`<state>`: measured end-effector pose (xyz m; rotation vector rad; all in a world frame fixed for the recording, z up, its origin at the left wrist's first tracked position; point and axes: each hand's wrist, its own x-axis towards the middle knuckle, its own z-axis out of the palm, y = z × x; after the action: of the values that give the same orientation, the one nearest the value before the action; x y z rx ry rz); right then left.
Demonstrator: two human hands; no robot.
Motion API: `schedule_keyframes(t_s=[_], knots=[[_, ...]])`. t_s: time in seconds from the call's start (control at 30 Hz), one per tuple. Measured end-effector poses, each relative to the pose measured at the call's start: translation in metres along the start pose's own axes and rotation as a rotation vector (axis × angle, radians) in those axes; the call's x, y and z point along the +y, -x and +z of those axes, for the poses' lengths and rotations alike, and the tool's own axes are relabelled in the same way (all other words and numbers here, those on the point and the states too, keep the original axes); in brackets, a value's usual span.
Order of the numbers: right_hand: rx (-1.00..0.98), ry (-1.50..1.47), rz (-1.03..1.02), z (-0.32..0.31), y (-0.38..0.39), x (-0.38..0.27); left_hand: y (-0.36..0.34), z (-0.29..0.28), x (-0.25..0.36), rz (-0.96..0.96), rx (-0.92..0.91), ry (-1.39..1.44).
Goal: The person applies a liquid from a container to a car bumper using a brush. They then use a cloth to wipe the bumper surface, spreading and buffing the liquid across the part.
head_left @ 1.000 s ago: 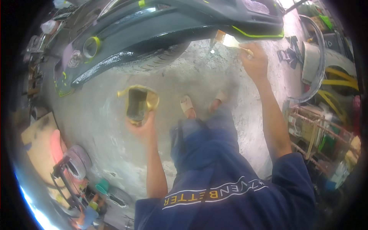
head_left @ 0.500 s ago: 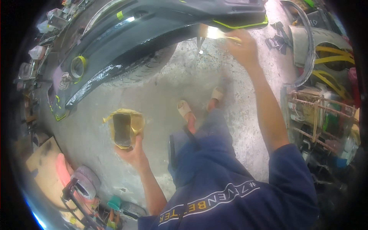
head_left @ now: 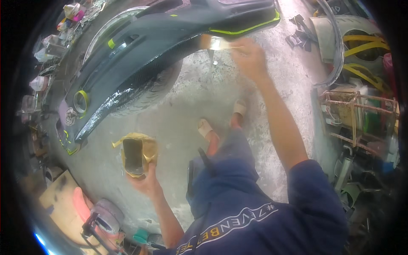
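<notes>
My right hand (head_left: 250, 59) is closed around the handle of a flat paintbrush (head_left: 217, 43), slightly smeared by motion. The bristles are at the lower edge of a dark car bumper (head_left: 170, 26), near a bright yellow-green taped line; whether they touch it I cannot tell. A glossy, wet-looking strip with a woven pattern (head_left: 123, 97) runs along that edge. Lower left, my left hand (head_left: 146, 180) grips a container (head_left: 134, 155) with crumpled yellow wrapping round its rim and something dark inside. A yellow-green tape roll (head_left: 86, 98) sits on the bumper's left part.
Beneath the bumper lies a tyre (head_left: 163, 87). To the right are a large grey hoop (head_left: 339, 46), a pale panel with yellow straps (head_left: 361, 44) and a rusty metal rack (head_left: 355, 114). Clutter lines the left, with a wooden board (head_left: 61, 202) lower down. My feet stand on concrete.
The whole view has shifted, putting the bumper and my right hand further left in the picture. The brush stays by much the same stretch of edge. My left hand keeps hold of the container.
</notes>
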<state>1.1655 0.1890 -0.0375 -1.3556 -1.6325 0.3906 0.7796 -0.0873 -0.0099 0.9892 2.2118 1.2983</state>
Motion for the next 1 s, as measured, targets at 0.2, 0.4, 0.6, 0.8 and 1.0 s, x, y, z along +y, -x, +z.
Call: schedule_keyframes(t_s=[0.2,0.4,0.6,0.8,1.0], knots=[[0.112,0.035,0.062,-0.021,0.008,0.017,-0.004,-0.002,0.007,0.03,0.02,0.069],[0.036,-0.095,0.117,-0.002,0.005,0.009,-0.011,0.002,0.019,0.059,0.004,0.104],[0.124,-0.167,0.349,-0.019,0.024,0.03,-0.01,-0.001,0.018,0.041,0.049,0.091],[0.127,-0.216,0.202,0.007,0.035,0.026,-0.009,0.003,0.025,0.069,0.001,0.123],[0.289,-0.254,0.401,-0.012,0.046,0.036,-0.011,0.005,0.036,0.071,0.023,0.156]])
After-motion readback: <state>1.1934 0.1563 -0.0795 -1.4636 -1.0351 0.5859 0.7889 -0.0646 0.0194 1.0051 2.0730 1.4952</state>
